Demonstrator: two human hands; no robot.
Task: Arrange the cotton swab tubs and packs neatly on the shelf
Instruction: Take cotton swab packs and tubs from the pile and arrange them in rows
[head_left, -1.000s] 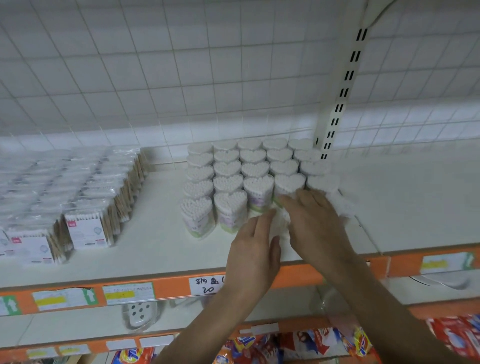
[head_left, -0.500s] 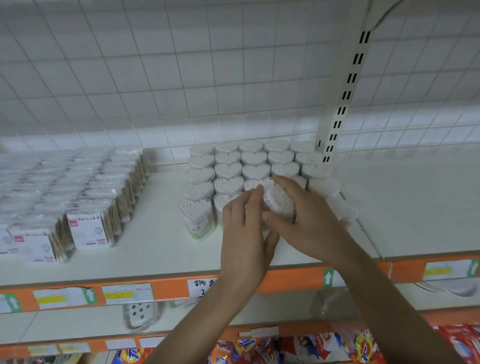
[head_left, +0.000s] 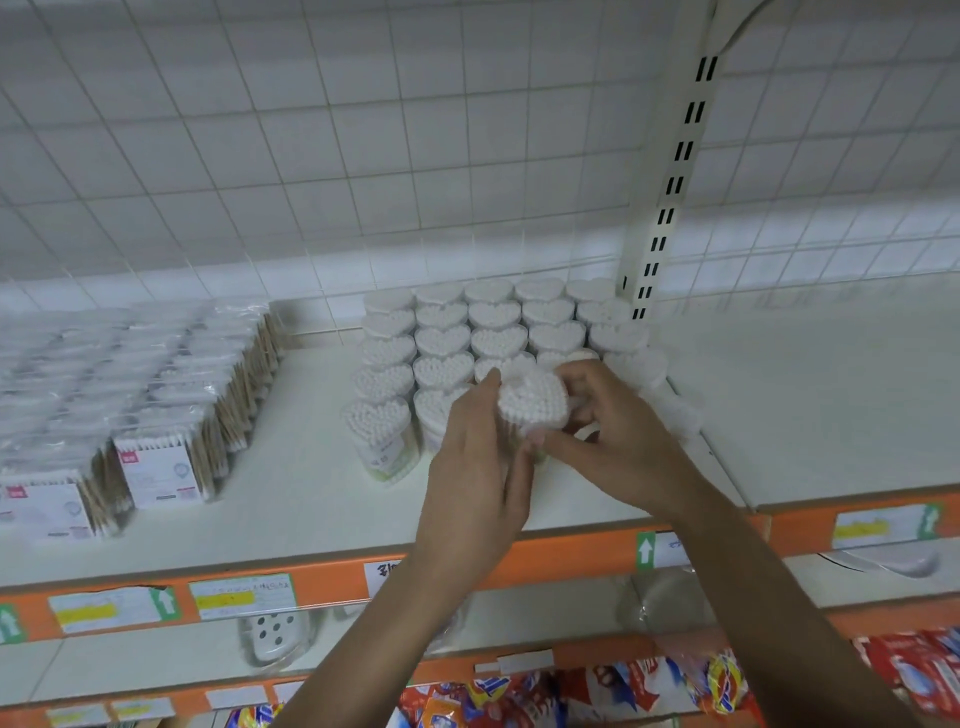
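Mid-placement: left hand (head_left: 478, 467) and right hand (head_left: 613, 447) both wrap their fingers round one heart-shaped swab tub (head_left: 532, 402) at 5 o'clock of the tub block (head_left: 467, 332) on the shelf (head_left: 311, 509), packs (head_left: 156, 405) at 9 o'clock; next probably needs setting it square into the front row.

White shelf (head_left: 311, 499), heart-shaped swab tubs (head_left: 441, 340) in rows, flat swab packs (head_left: 156, 467) left

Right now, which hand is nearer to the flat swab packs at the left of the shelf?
Left. The left hand grips the heart-shaped tub on the side facing the flat swab packs; the right hand grips the tub's other side, farther from them.
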